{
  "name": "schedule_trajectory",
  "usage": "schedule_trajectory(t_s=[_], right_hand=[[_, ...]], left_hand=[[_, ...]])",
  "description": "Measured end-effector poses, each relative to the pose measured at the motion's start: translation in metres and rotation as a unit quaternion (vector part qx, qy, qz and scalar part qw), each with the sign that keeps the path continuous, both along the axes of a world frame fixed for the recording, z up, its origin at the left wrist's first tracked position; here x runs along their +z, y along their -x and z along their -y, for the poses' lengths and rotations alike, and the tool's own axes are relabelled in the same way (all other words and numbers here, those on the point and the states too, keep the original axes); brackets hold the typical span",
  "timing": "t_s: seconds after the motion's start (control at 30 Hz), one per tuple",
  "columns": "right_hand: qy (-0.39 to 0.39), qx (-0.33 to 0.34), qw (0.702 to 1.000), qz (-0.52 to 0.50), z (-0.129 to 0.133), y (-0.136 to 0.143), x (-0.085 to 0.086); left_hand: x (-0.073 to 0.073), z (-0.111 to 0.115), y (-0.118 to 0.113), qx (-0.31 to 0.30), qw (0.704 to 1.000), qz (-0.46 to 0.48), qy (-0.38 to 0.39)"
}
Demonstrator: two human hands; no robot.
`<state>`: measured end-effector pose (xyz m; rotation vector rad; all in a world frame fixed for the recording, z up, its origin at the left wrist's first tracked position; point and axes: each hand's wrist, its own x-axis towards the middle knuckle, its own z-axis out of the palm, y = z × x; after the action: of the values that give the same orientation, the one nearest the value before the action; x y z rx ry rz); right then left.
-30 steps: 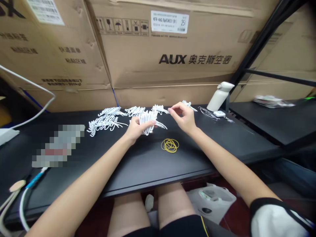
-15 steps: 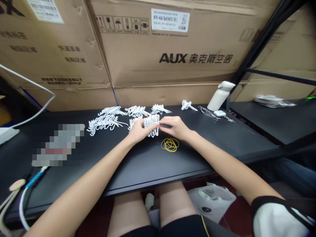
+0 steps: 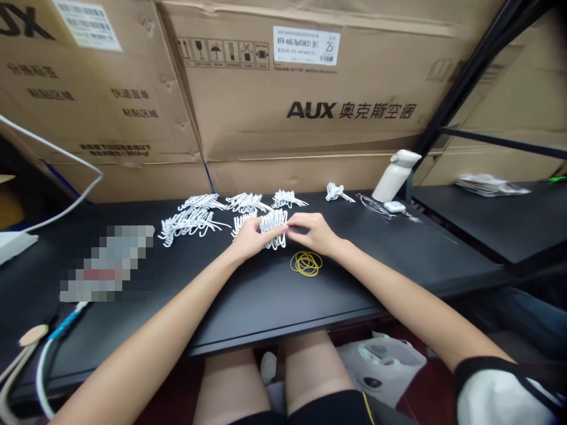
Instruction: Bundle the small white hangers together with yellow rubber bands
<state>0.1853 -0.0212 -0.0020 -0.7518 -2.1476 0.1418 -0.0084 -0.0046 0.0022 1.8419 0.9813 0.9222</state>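
My left hand point(image 3: 248, 239) is closed round a bundle of white wire hooks point(image 3: 278, 221), its thumb across the front. At the bundle's right end, my right hand point(image 3: 315, 231) has thumb and fingers pinched together at the hooks' edge; its fingertips are partly hidden. Another row of white hooks point(image 3: 239, 225) shows just behind my left hand. Several heaps of similar hooks point(image 3: 186, 226) lie further left and back. A small bunch of hooks point(image 3: 339, 192) sits at the back right. Yellow rubber bands point(image 3: 306, 264) lie in a loose pile below my right hand.
A cardboard box point(image 3: 248, 127) stands along the back of the black table point(image 3: 274, 301). To the right are a white bottle point(image 3: 392, 177), glasses point(image 3: 374, 206) and a small white case point(image 3: 394, 206). A blurred-out flat object point(image 3: 106, 265) with a cable lies left.
The whole view has shifted slightly downward in the picture. Both hands stay on the same bundle of hooks, with the right fingers almost unmoved.
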Motion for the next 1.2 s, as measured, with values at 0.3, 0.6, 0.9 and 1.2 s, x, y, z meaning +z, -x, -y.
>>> schedule_trajectory(t_s=[0.3, 0.6, 0.9, 1.2], right_hand=[[0.024, 0.023, 0.997, 0.066, -0.0005, -0.0021, -0.0007], [0.013, 0.033, 0.996, 0.076, -0.0004, -0.0025, 0.0014], [0.004, 0.016, 0.997, 0.076, 0.0027, 0.001, 0.0009], [0.006, -0.016, 0.999, 0.052, 0.001, 0.0006, -0.0045]], left_hand=[[0.0024, 0.002, 0.0011, -0.006, 0.995, 0.036, 0.097], [0.005, 0.0058, -0.0005, 0.0, 0.992, 0.023, 0.121], [0.0004, 0.0022, -0.0025, 0.021, 0.984, 0.079, 0.16], [-0.0008, -0.0004, -0.0002, 0.001, 0.987, 0.062, 0.151]])
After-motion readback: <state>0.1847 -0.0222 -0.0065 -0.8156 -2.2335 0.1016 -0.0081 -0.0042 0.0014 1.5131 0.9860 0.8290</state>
